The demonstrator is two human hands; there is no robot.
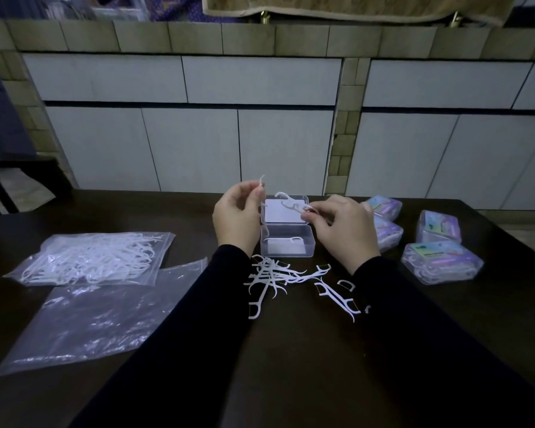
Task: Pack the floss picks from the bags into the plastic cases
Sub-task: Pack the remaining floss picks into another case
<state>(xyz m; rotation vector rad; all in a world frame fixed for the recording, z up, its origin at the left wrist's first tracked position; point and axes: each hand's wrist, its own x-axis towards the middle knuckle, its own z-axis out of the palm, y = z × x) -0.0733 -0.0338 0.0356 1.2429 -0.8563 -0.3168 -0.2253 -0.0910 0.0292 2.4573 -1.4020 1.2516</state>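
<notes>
Two hands, two floss picks, one open case waiting.

Your left hand (236, 217) pinches one floss pick (262, 197) upright, and your right hand (344, 226) pinches another pick (292, 205) over the open plastic case (288, 242), which already holds one pick. More loose picks (271, 278) lie on the desk (291, 366) just near of the case; the full bag (91, 257) sits left, the filled cases (442, 262) right. Your sleeves hang close over the loose heap, so a careless draw back could likely sweep picks off the desk.

I see a clear glossy plastic case (287, 242), crinkled shiny plastic bags (90, 319), and a dark smooth table (306, 350)
</notes>
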